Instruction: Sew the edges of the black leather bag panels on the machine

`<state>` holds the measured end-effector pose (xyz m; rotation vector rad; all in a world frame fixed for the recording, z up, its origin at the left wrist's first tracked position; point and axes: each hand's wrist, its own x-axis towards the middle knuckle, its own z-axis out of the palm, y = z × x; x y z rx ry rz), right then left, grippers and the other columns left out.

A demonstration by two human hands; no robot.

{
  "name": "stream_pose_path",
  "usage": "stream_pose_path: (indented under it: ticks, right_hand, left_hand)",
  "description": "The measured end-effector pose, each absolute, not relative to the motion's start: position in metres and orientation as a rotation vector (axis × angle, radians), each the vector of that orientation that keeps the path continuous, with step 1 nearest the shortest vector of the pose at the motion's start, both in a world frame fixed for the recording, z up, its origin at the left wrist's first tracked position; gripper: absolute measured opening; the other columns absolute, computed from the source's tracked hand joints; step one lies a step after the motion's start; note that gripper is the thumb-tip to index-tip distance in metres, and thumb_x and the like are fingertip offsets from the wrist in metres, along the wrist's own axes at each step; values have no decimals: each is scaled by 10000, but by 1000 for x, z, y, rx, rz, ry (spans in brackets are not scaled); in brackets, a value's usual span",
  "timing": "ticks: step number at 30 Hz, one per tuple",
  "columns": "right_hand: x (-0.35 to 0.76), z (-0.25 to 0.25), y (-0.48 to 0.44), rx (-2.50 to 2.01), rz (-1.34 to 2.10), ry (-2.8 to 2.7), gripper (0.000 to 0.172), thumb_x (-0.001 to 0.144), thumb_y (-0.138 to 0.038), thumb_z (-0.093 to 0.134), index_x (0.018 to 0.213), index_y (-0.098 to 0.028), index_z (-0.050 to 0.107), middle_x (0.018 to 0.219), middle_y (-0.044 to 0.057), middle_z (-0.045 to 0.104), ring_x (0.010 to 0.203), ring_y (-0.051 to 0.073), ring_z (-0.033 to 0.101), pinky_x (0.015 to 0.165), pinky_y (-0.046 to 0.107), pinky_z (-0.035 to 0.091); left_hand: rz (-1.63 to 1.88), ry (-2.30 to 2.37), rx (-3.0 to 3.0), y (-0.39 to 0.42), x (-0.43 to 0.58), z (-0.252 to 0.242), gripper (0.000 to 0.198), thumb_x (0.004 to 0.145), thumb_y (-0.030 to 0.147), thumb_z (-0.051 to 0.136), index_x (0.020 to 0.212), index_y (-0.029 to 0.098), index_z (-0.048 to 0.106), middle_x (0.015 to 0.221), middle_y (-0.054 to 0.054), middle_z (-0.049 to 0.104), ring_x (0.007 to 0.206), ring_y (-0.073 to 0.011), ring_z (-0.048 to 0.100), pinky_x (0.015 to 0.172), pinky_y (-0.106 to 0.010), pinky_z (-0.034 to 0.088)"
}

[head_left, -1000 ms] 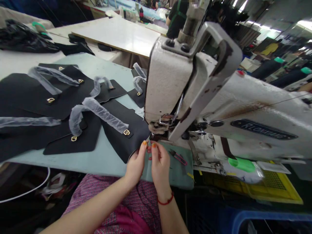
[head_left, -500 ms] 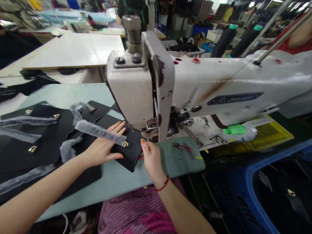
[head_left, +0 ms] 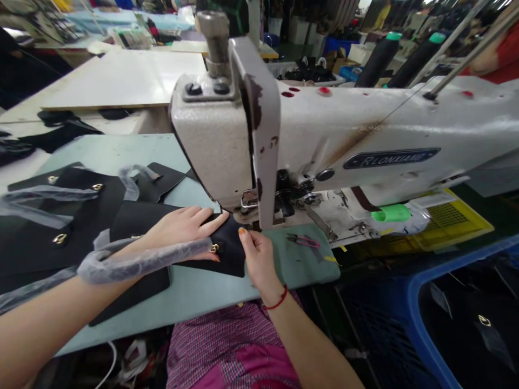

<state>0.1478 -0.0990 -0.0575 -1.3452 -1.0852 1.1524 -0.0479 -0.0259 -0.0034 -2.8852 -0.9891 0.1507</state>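
A black panel lies partly under the head of a white sewing machine. My left hand rests flat on the panel with its fingers spread. A handle wrapped in clear film crosses over my left wrist and ends at a gold ring on the panel. At the panel's right edge, near the needle area, the thumb and bent fingers of my right hand pinch the black material. The needle itself is hidden.
Other black pieces with wrapped handles cover the table's left side. Pink-handled snips lie right of my right hand. A blue crate holding black pieces stands at lower right, a yellow tray behind it. A person stands beyond the machine.
The panel has turned so its lower edge lies flatter, and its handle has swung over my left wrist. My left hand has moved slightly right on it. The whole view has shifted a little.
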Motion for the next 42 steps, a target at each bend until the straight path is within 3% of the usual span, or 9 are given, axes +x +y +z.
stream_pose_path:
  ticks: [9, 17, 25, 28, 34, 42]
  right_hand:
    - [171, -57, -93, -1369, 1169, -1276, 481, 881, -503, 484, 557, -180, 336, 581, -32, 268, 560, 88, 260, 511, 242, 191]
    - [182, -56, -83, -1346, 1319, -1298, 463, 863, -519, 505, 572, -176, 393, 583, -27, 308, 571, 93, 300, 505, 223, 216]
    - [189, -51, -91, -1337, 1236, -1389, 497, 917, -518, 468, 581, -185, 317, 589, -39, 265, 557, 85, 263, 510, 235, 207]
    - [199, -58, -113, -1315, 1237, -1476, 451, 944, -482, 464, 619, -176, 400, 601, -38, 346, 566, 86, 334, 527, 226, 246]
    - [212, -89, -150, -1360, 1306, -1534, 402, 966, -460, 462, 736, -164, 610, 721, 32, 670, 646, 130, 586, 571, 216, 379]
    - [203, -89, -152, -1316, 1338, -1451, 420, 975, -425, 459, 740, -155, 679, 735, 58, 729, 657, 140, 674, 600, 208, 475]
  left_hand:
    - [241, -1263, -2766, -60, -28, -3, 906, 774, 776, 424, 1438, 159, 409, 1156, -216, 584, 1005, -381, 585, 801, -453, 482]
    - [137, -1457, -2749, -74, -18, -4, 885, 786, 751, 451, 1437, 152, 418, 1162, -218, 598, 1058, -381, 572, 873, -466, 467]
    - [82, -1433, -2746, -66, -21, -6, 862, 804, 746, 408, 1436, 160, 412, 1085, -195, 610, 1017, -375, 576, 855, -462, 470]
    - [100, -1412, -2737, -63, -22, -6, 822, 814, 735, 409, 1414, 174, 444, 1057, -184, 605, 986, -369, 577, 839, -458, 471]
    - [114, -1411, -2744, -62, -21, -8, 814, 814, 734, 419, 1406, 176, 447, 1127, -191, 575, 1065, -385, 541, 871, -467, 454]
    - [141, -1457, -2763, -58, -22, -9, 776, 809, 727, 447, 1364, 187, 497, 1131, -175, 583, 1047, -350, 546, 889, -441, 430]
